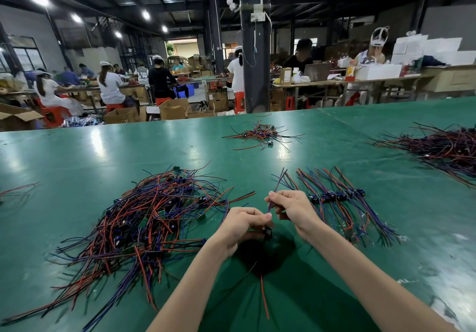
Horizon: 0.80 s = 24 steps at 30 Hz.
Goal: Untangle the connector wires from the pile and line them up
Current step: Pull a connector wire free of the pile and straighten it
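Observation:
A tangled pile of red, blue and black connector wires (152, 218) lies on the green table (77, 156) to my left. To my right, several wires lie side by side in a row (337, 197), their black connectors lined up. My left hand (242, 226) holds one connector wire (268, 234) at its black connector, above the table between pile and row. Red and black leads hang down from it. My right hand (291, 206) pinches the blue leads of the same wire, which stick up past my fingers.
A smaller wire pile (262, 133) lies further back at the centre and a large one (443, 146) at the far right. A few loose wires (15, 190) reach in at the left edge. Seated people, benches and cardboard boxes stand beyond the table's far edge.

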Motion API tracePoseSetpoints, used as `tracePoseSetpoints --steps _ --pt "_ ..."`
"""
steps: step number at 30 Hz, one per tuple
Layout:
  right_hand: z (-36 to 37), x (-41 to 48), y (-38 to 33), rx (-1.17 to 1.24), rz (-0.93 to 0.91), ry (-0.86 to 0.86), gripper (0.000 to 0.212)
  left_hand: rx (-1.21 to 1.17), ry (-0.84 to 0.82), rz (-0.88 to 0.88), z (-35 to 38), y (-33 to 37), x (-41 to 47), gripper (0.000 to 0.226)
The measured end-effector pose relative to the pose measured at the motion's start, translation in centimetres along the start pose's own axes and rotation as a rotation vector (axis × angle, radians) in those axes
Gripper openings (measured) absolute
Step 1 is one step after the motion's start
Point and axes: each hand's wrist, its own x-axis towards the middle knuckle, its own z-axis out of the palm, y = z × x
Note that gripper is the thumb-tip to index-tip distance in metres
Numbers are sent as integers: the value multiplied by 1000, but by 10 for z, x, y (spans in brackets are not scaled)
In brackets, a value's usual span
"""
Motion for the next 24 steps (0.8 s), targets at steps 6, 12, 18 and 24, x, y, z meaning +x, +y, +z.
tracePoseSetpoints --steps 6,12,18,24 --pt "-14 10 5 -173 -147 152 21 35 -19 -14 1 -1 1 28" --pt "-23 16 1 -194 -214 259 15 61 -36 -17 2 -3 2 36" --pt "-19 11 -17 589 228 102 16 108 -28 -37 3 -7 5 40" --pt "-12 2 -26 741 328 -28 27 157 -20 -39 2 -8 5 43"
